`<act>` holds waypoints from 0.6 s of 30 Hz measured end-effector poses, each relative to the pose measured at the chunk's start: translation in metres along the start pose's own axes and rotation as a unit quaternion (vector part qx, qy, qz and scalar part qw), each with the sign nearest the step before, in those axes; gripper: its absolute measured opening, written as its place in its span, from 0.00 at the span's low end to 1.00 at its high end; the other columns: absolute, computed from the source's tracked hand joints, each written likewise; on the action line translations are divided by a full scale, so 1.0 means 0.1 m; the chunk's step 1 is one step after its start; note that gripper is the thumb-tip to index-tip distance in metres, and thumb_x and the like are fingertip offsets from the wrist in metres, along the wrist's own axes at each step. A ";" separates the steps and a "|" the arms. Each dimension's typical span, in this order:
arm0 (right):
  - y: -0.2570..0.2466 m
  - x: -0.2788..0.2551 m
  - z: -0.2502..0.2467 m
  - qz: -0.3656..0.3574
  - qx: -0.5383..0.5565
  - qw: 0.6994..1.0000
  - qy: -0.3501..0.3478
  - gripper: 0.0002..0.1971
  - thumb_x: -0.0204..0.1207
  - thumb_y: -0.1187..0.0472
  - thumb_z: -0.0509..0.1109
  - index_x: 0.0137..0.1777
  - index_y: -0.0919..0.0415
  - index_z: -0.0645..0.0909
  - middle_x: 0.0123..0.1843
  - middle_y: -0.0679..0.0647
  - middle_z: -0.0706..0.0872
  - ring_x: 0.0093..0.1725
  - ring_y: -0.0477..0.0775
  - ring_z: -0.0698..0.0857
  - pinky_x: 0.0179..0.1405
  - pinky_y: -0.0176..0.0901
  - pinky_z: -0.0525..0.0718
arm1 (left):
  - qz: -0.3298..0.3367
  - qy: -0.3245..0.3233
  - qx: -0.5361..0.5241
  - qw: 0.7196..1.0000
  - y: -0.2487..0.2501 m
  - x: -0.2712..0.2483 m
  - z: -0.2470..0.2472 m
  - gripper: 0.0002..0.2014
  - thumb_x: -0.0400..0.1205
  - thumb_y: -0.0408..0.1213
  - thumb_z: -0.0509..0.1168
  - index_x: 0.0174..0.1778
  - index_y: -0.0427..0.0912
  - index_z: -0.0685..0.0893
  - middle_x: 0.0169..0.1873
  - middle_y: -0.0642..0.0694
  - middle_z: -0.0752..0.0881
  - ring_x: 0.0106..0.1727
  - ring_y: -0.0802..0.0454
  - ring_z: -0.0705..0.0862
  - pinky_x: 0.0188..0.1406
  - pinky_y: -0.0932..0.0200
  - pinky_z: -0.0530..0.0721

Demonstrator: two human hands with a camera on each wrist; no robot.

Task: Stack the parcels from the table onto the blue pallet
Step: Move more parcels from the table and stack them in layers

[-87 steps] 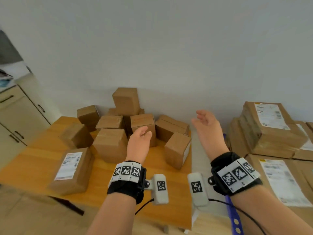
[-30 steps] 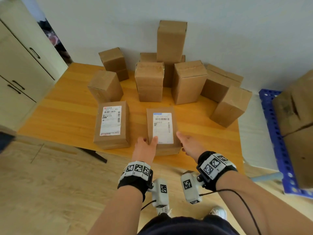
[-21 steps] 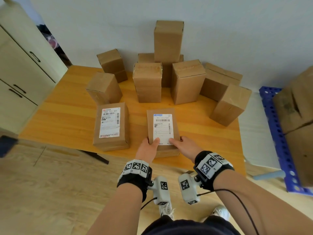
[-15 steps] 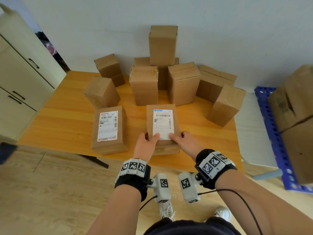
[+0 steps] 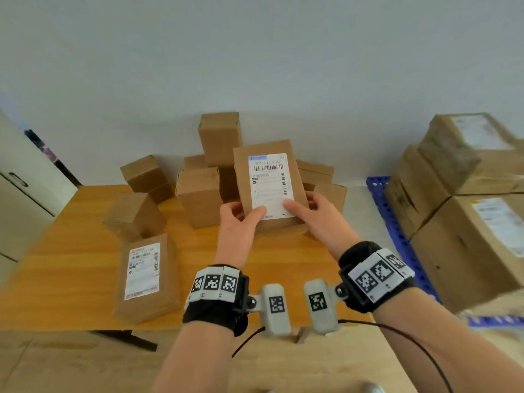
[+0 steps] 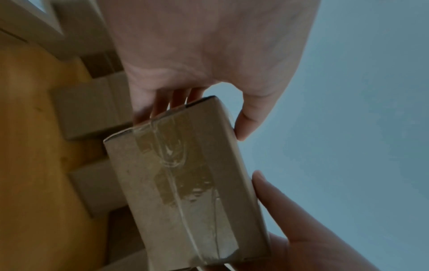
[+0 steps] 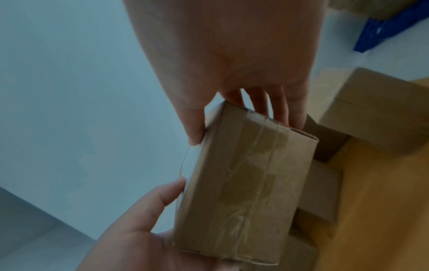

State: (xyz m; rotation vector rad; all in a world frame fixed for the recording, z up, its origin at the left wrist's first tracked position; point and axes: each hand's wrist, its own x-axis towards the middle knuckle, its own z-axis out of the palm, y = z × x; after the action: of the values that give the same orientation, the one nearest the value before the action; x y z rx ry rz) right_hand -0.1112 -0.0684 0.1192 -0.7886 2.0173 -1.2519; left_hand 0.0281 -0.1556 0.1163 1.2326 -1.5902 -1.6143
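A brown cardboard parcel (image 5: 268,182) with a white shipping label hangs in the air above the wooden table (image 5: 71,268), tilted up toward me. My left hand (image 5: 241,222) grips its lower left corner, thumb on the label and fingers underneath. My right hand (image 5: 314,214) grips its lower right corner the same way. The left wrist view shows the taped end of the parcel (image 6: 185,183), and the right wrist view shows the parcel (image 7: 243,183) pinched between thumbs and fingers. The blue pallet (image 5: 397,228) lies to the right, with large boxes (image 5: 467,211) stacked on it.
Another labelled parcel (image 5: 144,276) lies flat near the table's front left. Several plain cardboard boxes (image 5: 198,194) stand clustered at the back of the table against the wall. Pale cabinets (image 5: 19,194) stand at the left. Wooden floor runs below the table edge.
Both hands took hold of the labelled parcel at the table's front edge and lifted it off the table, tilting it up. My view has swung up and to the right.
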 end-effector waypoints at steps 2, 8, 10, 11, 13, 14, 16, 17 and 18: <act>-0.09 0.01 -0.23 -0.018 0.022 0.999 0.023 0.35 0.76 0.39 0.71 0.79 0.53 0.68 0.64 0.45 0.84 0.57 0.44 0.85 0.55 0.43 0.86 | 0.025 -0.012 -0.005 1.000 0.18 -0.01 0.19 0.23 0.80 0.46 0.70 0.67 0.49 0.68 0.53 0.60 0.79 0.52 0.66 0.79 0.40 0.69 0.75; -0.25 0.04 -1.00 -0.059 0.056 0.995 0.054 0.34 0.76 0.39 0.71 0.77 0.51 0.66 0.65 0.45 0.83 0.57 0.43 0.86 0.54 0.39 0.87 | 0.083 -0.037 -0.022 0.996 0.65 -0.03 0.87 0.23 0.81 0.46 0.69 0.68 0.53 0.66 0.54 0.61 0.79 0.52 0.67 0.80 0.41 0.69 0.79; -0.25 0.06 -1.29 -0.069 0.061 0.994 0.065 0.36 0.75 0.38 0.71 0.79 0.51 0.65 0.67 0.47 0.84 0.59 0.45 0.87 0.57 0.43 0.87 | 0.096 -0.043 -0.027 0.994 0.79 -0.03 1.15 0.23 0.81 0.46 0.69 0.68 0.54 0.66 0.54 0.61 0.79 0.53 0.66 0.80 0.44 0.67 0.81; -0.25 0.07 -1.43 -0.074 0.068 0.992 0.070 0.36 0.75 0.38 0.71 0.79 0.50 0.65 0.67 0.48 0.84 0.58 0.46 0.87 0.57 0.44 0.88 | 0.101 -0.045 -0.028 0.994 0.86 -0.04 1.29 0.24 0.81 0.47 0.69 0.70 0.54 0.66 0.56 0.60 0.79 0.54 0.64 0.80 0.47 0.65 0.82; -0.25 0.09 -1.75 -0.087 0.081 0.990 0.079 0.36 0.75 0.38 0.72 0.79 0.50 0.65 0.66 0.48 0.84 0.58 0.46 0.88 0.58 0.46 0.88 | 0.115 -0.045 -0.020 0.992 0.99 -0.05 1.60 0.27 0.81 0.49 0.68 0.73 0.54 0.66 0.59 0.58 0.79 0.53 0.64 0.80 0.47 0.66 0.82; -0.25 0.10 -1.92 -0.095 0.080 0.989 0.085 0.36 0.75 0.38 0.72 0.79 0.50 0.65 0.66 0.47 0.84 0.58 0.45 0.88 0.59 0.45 0.88 | 0.125 -0.046 -0.015 0.991 1.06 -0.07 1.76 0.27 0.81 0.50 0.68 0.74 0.53 0.65 0.60 0.58 0.78 0.52 0.65 0.79 0.42 0.68 0.80; -0.25 0.11 -2.27 -0.115 0.068 0.987 0.091 0.34 0.76 0.38 0.71 0.79 0.49 0.66 0.66 0.44 0.84 0.57 0.40 0.87 0.58 0.39 0.86 | 0.144 -0.051 -0.007 0.988 1.19 -0.09 2.09 0.27 0.81 0.51 0.67 0.74 0.53 0.65 0.58 0.59 0.77 0.49 0.67 0.79 0.36 0.71 0.76; -0.25 0.11 -2.44 -0.122 0.063 0.986 0.093 0.34 0.77 0.39 0.70 0.79 0.49 0.66 0.66 0.43 0.84 0.57 0.38 0.86 0.56 0.35 0.85 | 0.152 -0.052 -0.004 0.987 1.25 -0.10 2.24 0.27 0.81 0.51 0.67 0.74 0.53 0.65 0.57 0.60 0.77 0.49 0.67 0.79 0.36 0.72 0.76; -0.24 0.12 -2.61 -0.127 0.064 0.985 0.094 0.33 0.77 0.40 0.70 0.79 0.49 0.67 0.66 0.43 0.84 0.58 0.38 0.85 0.55 0.34 0.84 | 0.161 -0.054 -0.003 0.985 1.31 -0.11 2.40 0.27 0.81 0.52 0.67 0.74 0.53 0.65 0.55 0.61 0.77 0.50 0.67 0.79 0.38 0.71 0.77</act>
State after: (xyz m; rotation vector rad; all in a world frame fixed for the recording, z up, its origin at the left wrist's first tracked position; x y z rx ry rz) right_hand -0.3144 0.0541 0.2302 -0.9148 2.0031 -1.6392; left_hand -0.2061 -0.0548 0.2158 0.8421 -1.7458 -1.4950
